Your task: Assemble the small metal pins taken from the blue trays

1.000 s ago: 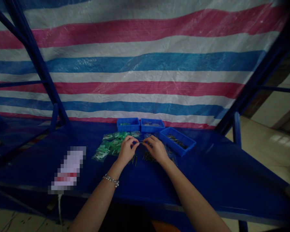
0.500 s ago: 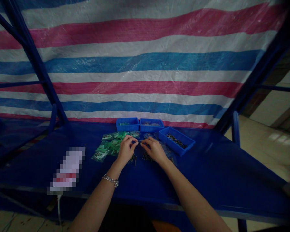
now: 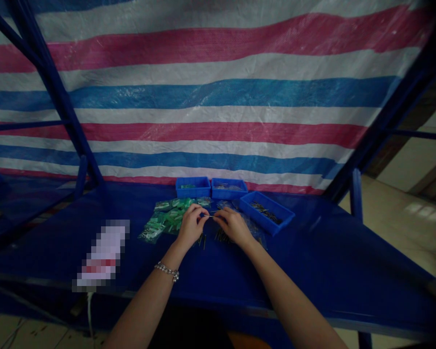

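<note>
Left hand [image 3: 192, 225] and right hand [image 3: 235, 226] pinch opposite ends of a thin rod [image 3: 209, 216]; its long axis runs side to side between them; neither is nearer

No word, number or brand can be read here. The pale object [image 3: 103, 252] on the tabletop [image 3: 312, 271] is covered with coarse pixels, so its red band shows no readable letters.
</note>
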Tool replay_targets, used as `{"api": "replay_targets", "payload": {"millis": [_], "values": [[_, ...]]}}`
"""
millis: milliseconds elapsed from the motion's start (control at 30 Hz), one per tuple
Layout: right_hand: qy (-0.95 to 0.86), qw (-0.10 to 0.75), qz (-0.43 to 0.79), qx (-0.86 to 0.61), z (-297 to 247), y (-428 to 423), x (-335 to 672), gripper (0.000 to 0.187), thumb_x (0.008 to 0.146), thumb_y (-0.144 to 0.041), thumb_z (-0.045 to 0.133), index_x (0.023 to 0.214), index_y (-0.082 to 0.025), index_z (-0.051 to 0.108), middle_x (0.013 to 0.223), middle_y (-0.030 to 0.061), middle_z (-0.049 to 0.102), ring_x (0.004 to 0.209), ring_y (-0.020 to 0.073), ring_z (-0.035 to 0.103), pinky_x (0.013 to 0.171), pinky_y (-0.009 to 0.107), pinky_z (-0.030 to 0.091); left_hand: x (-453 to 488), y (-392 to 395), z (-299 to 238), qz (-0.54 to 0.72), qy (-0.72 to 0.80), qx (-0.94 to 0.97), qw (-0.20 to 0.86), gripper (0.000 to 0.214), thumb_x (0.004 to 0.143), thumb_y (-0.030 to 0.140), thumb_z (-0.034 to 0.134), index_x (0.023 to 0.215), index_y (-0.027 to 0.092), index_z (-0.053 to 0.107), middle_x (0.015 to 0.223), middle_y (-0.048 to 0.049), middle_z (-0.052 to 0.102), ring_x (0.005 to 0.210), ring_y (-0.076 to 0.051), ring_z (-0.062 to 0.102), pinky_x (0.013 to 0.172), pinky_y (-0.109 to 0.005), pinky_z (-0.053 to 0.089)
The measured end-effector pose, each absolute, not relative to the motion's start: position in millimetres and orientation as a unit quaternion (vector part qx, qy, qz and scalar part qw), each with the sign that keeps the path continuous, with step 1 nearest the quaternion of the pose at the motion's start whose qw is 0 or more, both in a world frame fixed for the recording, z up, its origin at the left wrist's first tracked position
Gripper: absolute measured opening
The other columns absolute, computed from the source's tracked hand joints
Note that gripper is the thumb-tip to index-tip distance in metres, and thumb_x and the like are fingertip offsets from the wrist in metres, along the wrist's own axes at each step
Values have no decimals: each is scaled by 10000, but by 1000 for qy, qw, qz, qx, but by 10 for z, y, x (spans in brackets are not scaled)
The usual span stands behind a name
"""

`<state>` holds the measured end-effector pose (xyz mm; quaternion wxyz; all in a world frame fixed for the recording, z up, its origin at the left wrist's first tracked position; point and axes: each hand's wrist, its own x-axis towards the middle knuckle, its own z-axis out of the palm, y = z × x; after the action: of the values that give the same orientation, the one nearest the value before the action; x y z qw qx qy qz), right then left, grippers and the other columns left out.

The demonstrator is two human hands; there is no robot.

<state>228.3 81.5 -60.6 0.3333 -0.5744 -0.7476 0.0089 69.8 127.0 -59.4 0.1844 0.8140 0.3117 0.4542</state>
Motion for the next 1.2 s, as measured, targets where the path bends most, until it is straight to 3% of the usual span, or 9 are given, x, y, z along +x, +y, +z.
{"api": "replay_targets", "payload": {"millis": [733,1200], "values": [[-753,352,18,-556,-598,811,2286,150,822,-260,473,855,-203,607,775,30,564,712,134,549,663,235,403,694,1267,-587,451,306,818,186,74,760,106,499,767,146,561,835,-29,474,640,-87,484,579,-216,455],[-743,358,8,-565,-580,807,2291,86,794,-238,515,810,-192,585,778,27,546,724,146,538,667,248,401,702,1292,-631,449,312,815,191,56,764,192,541,772,148,575,822,-24,503,623,-82,490,575,-214,454]]}}
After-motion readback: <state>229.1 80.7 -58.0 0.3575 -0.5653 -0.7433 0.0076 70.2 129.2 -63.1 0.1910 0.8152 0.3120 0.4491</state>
